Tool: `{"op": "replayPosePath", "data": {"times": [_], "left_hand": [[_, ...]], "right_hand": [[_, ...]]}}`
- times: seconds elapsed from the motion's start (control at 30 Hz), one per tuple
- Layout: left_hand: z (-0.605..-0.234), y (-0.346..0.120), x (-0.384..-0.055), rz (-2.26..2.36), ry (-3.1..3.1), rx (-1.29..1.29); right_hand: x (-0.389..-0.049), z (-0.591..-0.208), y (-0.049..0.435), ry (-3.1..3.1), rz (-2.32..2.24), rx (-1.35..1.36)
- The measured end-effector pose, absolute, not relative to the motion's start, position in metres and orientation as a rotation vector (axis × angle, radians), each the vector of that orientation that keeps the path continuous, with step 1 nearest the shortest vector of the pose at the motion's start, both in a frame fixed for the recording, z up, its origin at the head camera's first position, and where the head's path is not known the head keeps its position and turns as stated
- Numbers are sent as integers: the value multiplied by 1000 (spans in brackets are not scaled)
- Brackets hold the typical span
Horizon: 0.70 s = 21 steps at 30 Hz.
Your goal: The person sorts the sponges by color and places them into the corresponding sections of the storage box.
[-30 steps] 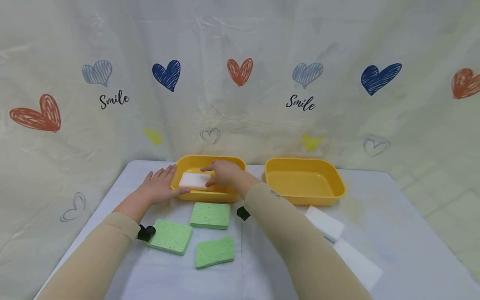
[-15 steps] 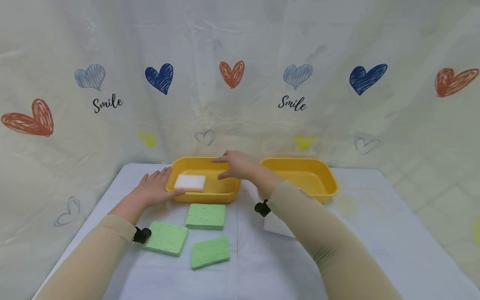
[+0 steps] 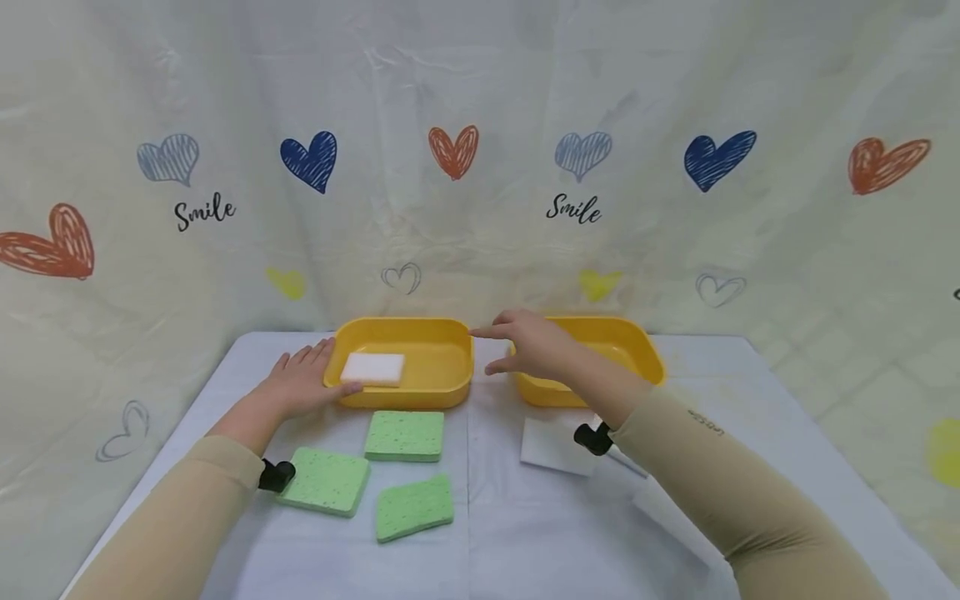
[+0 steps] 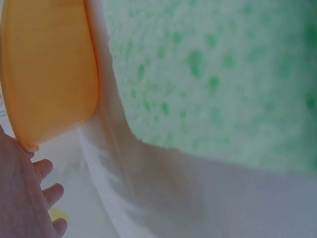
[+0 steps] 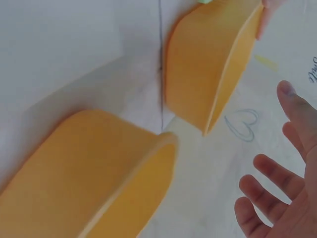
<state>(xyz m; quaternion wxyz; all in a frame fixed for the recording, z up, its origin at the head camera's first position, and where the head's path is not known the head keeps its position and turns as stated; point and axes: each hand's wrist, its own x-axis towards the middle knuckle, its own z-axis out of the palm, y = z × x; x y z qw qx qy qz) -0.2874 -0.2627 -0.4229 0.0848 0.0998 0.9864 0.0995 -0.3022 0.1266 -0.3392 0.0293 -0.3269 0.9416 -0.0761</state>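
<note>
In the head view my left hand (image 3: 296, 385) rests at the left rim of the left yellow tray (image 3: 438, 393), fingers straight, thumb along the front edge. A white sponge (image 3: 372, 367) lies flat inside that tray, in its front left part. My right hand (image 3: 538, 346) hovers at the left end of the right yellow tray (image 3: 626, 342), index finger and thumb stretched toward the left tray. Nothing is between its fingers. The right wrist view shows this right hand (image 5: 285, 183) with spread, relaxed fingers, apart from both trays.
Three green sponges, one at the back (image 3: 405, 435), one at the left (image 3: 327, 481) and one at the front (image 3: 415, 508), lie before the left tray. A white sponge (image 3: 553, 444) lies before the right tray; another white piece (image 3: 675, 525) is partly behind the right sleeve.
My right hand has let go of the white sponge in the left tray and moved right, out to the right tray's left end. The left hand keeps its place at the rim.
</note>
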Motion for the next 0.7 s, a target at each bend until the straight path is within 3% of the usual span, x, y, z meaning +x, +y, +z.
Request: {"op": "replayPosePath", "data": {"times": [0.7], "left_hand": [[-425, -263, -287, 333, 2948, 312]], "right_hand": [[-217, -380, 249, 2984, -277, -847]]}}
